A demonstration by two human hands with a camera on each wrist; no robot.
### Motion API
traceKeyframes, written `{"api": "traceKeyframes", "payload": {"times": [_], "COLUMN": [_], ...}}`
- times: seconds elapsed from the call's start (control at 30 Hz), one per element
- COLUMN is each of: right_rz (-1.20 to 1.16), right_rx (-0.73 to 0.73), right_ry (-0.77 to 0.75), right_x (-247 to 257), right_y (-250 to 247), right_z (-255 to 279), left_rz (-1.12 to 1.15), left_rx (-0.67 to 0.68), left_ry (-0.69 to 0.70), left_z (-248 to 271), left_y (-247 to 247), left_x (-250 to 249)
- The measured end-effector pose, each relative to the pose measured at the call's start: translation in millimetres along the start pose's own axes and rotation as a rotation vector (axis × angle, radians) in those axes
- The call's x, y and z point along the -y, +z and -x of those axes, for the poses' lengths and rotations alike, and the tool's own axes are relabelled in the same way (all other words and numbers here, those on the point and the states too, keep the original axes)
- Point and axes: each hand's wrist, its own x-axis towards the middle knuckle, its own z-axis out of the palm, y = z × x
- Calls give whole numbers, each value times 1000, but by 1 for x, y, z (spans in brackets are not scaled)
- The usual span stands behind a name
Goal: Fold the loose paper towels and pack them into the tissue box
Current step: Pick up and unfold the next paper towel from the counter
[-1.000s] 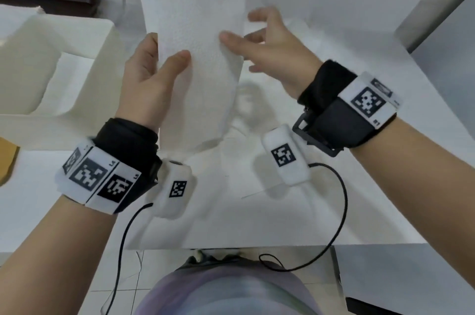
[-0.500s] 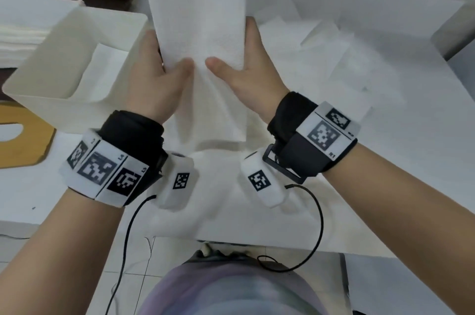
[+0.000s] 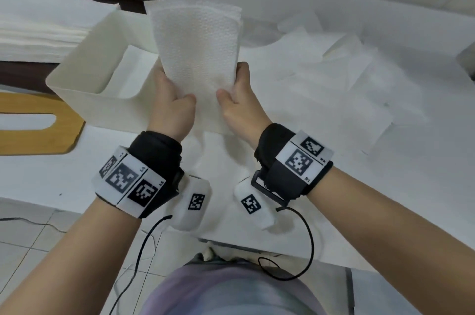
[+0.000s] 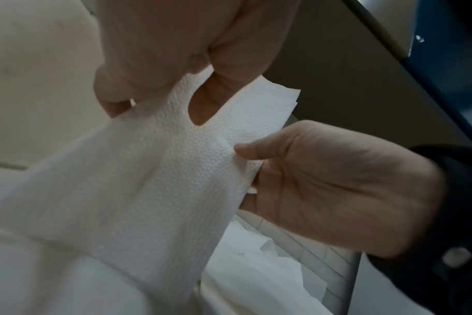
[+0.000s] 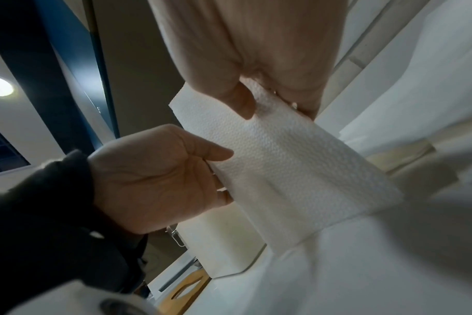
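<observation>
A folded white paper towel [image 3: 196,50] is held upright over the table, between both hands. My left hand [image 3: 172,106] pinches its lower left edge, thumb on the near face. My right hand [image 3: 237,106] pinches the lower right edge the same way. In the left wrist view the left thumb and fingers pinch the paper towel [image 4: 159,174], with my right hand [image 4: 337,187] opposite. In the right wrist view my right hand [image 5: 262,64] pinches the paper towel [image 5: 283,162], with my left hand [image 5: 154,181] facing it. The open white tissue box [image 3: 100,99] stands just left of the towel, with a sheet lying inside.
Several loose paper towels [image 3: 347,78] lie spread on the white table [image 3: 385,186] to the right. A stack of folded towels [image 3: 46,24] sits at the far left behind the box. A wooden lid with a slot [image 3: 38,124] lies at the left edge.
The towel went from a loose sheet in the left hand to a narrower folded strip pinched by both hands. Both hands came together and moved down and nearer to me.
</observation>
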Motion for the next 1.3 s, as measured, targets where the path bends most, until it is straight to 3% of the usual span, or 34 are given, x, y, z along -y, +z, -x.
{"api": "traceKeyframes", "payload": {"times": [0.2,0.4,0.47,0.57,0.63,0.73,0.87,1.0,1.07,1.23,1.3], "right_rz": [-81,-88,-51,119,256,314,209,54,95,-45,-46], "right_rx": [-43,-27,-95,-265,-250,-221,-256,-197,-156,-99,-78], "right_ry": [-67,-68,-148,-403,-482,-436,-432,-50,51,-57,-21], "right_x": [4,4,12,24,28,32,29,15,6,7,1], "right_y": [5,0,-1,-2,-6,-10,-8,-8,-7,0,2], "right_z": [-4,-7,-9,-12,-15,-15,-13,-11,-10,-10,-10], "left_rz": [115,82,72,61,74,82,101,161,134,135,70], "left_rx": [-64,-77,-61,-62,-50,-32,-30,-59,-45,-22,-30], "left_ry": [107,50,55,73,91,89,66,11,2,77,70], "left_z": [2,-5,-6,-8,-7,-7,-7,-10,-10,-10,-10], "left_y": [3,-2,0,3,4,4,6,6,5,4,4], "left_x": [-3,10,11,9,8,6,5,-1,-4,-12,-9]}}
